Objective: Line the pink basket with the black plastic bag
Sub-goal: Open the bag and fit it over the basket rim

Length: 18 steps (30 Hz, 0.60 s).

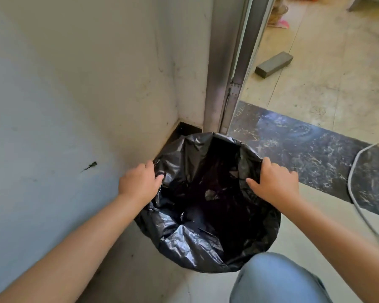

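Knee point(278, 278) | black plastic bag point(184, 237) between hands | left point(138, 182), right point(276, 184) gripping rim

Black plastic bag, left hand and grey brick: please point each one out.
black plastic bag point(184, 241): head view, crinkled near side.
left hand point(138, 182): head view, back of hand.
grey brick point(274, 64): head view, top face.

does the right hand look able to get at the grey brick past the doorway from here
Probably not. The right hand is gripping the black plastic bag rim, and the grey brick lies well beyond the dark threshold, though nothing blocks the way.
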Tool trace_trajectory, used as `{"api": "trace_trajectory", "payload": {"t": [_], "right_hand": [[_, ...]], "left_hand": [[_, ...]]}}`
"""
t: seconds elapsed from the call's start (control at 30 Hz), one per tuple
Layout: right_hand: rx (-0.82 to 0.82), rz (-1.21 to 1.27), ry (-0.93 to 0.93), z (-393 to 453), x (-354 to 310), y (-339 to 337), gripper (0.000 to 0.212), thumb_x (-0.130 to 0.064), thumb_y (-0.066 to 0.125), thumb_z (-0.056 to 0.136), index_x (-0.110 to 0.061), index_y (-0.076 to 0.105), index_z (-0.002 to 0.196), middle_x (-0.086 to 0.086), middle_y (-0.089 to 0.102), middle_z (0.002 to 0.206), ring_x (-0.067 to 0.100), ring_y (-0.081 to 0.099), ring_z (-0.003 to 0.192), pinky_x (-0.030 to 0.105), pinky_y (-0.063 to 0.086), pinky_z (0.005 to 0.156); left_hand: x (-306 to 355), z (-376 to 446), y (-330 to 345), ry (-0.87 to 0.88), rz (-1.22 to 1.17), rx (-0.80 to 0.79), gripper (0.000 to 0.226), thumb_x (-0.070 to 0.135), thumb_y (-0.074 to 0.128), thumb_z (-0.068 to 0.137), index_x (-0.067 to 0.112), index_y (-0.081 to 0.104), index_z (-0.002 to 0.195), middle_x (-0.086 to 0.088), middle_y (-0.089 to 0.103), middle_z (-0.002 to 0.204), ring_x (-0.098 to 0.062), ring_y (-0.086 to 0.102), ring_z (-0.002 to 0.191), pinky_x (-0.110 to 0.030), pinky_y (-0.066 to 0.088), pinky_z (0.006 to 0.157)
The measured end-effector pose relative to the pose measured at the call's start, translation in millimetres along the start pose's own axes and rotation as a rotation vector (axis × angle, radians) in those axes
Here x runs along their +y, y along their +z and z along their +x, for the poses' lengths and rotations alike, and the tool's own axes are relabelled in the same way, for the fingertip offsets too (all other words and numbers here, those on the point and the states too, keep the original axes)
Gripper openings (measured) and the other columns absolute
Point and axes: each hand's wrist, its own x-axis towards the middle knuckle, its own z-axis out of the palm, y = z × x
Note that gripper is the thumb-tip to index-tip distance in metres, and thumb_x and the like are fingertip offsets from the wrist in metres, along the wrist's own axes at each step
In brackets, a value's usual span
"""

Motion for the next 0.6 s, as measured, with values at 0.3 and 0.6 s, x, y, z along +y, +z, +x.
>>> {"api": "trace_trajectory", "payload": {"t": [0.3, 0.6], "right_hand": [[0.026, 0.555, 0.214, 11, -7, 12, 0.018, -0.011, 0.043, 0.097, 0.007, 0.045, 0.1, 0.033, 0.061, 0.102, 0.044, 0.058, 0.091, 0.033, 0.033, 0.06], [-0.013, 0.741, 0.355, 42, -43, 5, 0.023, -0.009, 0.036, 0.099, 0.006, 0.04, 0.115, 0.029, 0.056, 0.116, 0.042, 0.056, 0.102, 0.036, 0.036, 0.067]], "left_hand": [[-4, 5, -10, -0.187, -0.189, -0.036, 0.028, 0.021, 0.039, 0.1, -0.003, 0.047, 0.11, -0.024, 0.063, 0.112, -0.041, 0.059, 0.102, -0.042, 0.048, 0.079], [-2, 9, 2, 0.036, -0.295, 0.01, 0.068, 0.035, 0.048, 0.093, -0.003, 0.023, 0.143, -0.021, 0.018, 0.155, -0.033, 0.014, 0.144, -0.041, 0.016, 0.119]]}}
